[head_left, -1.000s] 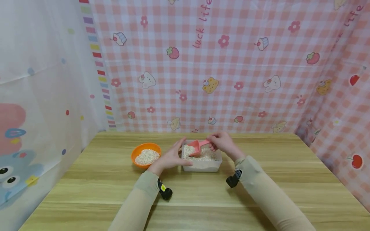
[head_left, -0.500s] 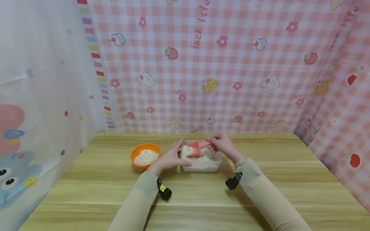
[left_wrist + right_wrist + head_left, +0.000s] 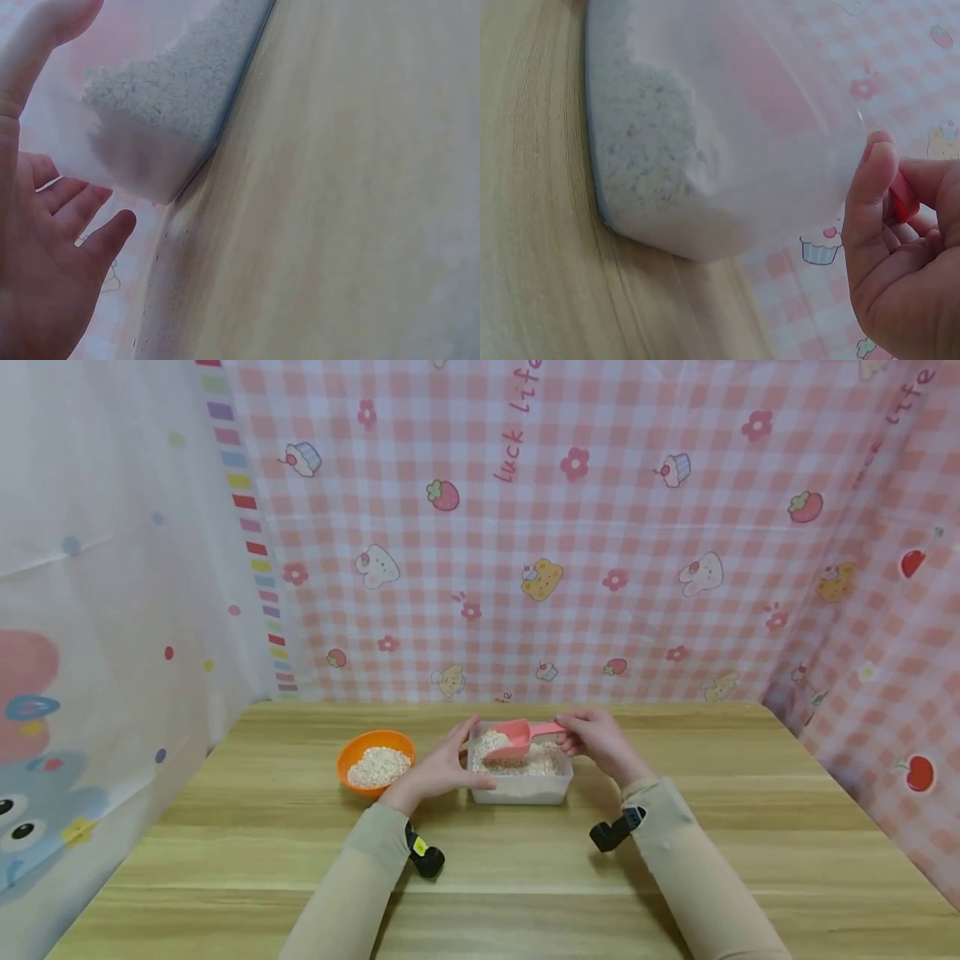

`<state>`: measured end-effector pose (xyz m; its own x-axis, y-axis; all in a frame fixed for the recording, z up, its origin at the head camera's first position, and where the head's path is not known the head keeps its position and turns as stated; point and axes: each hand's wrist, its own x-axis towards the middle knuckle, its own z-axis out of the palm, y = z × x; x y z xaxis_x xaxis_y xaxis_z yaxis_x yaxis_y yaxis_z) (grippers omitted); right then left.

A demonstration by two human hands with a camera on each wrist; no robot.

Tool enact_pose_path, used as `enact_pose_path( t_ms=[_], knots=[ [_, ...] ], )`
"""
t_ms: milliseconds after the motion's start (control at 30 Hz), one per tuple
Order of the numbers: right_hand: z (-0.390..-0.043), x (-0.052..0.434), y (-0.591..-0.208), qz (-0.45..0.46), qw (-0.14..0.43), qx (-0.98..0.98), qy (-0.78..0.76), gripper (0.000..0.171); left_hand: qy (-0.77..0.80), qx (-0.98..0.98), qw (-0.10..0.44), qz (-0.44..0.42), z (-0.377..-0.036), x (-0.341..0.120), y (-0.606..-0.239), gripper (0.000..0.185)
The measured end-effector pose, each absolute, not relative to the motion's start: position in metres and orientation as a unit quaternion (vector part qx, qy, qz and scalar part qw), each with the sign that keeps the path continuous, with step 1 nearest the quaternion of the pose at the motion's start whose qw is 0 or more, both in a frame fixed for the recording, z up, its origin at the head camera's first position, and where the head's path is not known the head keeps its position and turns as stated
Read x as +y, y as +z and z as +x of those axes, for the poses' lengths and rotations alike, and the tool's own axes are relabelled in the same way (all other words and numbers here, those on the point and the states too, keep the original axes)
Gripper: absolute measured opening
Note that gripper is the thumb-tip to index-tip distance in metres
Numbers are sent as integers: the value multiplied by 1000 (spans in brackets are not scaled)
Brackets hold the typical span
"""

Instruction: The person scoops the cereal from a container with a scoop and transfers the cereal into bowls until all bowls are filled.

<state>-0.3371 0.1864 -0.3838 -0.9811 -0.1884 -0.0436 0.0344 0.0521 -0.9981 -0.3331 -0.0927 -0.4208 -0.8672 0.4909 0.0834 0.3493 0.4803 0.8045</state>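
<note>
A pink scoop (image 3: 516, 737) lies over the translucent plastic box (image 3: 528, 792), its bowl on the left inside the rim. Pale flakes like oats (image 3: 542, 760) cover the box's inside; some sit in or behind the scoop. My right hand (image 3: 600, 745) pinches the scoop's handle between thumb and fingers; in the right wrist view the handle's red-looking end (image 3: 904, 201) shows. My left hand (image 3: 437, 770) rests around the box's left end, thumb along the front wall and fingers extended toward the back corner. In the left wrist view these fingers (image 3: 79, 210) look relaxed beside the wall.
An orange bowl (image 3: 351, 750) with pale flakes stands left of the box, partly behind my left wrist. The wooden table (image 3: 517, 877) ends at a pink checked cloth (image 3: 480, 635) behind. Black cameras (image 3: 429, 858) hang from both wrists.
My right hand has moved slightly right and drawn the scoop with it, which now lies a little flatter and higher over the box. The left hand and the box hold their place.
</note>
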Motion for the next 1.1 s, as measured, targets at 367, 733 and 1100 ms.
enact_pose_path(
  t_ms=[367,733,1100],
  knots=[
    [-335,198,-380,-34,70,677,-732,28,473,842,87,244,-332,-92,-421,110],
    [-339,202,-383,-37,74,676,-732,38,429,864,88,248,-330,-94,-414,115],
    [-336,202,-379,-35,71,666,-742,38,414,863,54,286,-322,-118,-372,109]
  ],
)
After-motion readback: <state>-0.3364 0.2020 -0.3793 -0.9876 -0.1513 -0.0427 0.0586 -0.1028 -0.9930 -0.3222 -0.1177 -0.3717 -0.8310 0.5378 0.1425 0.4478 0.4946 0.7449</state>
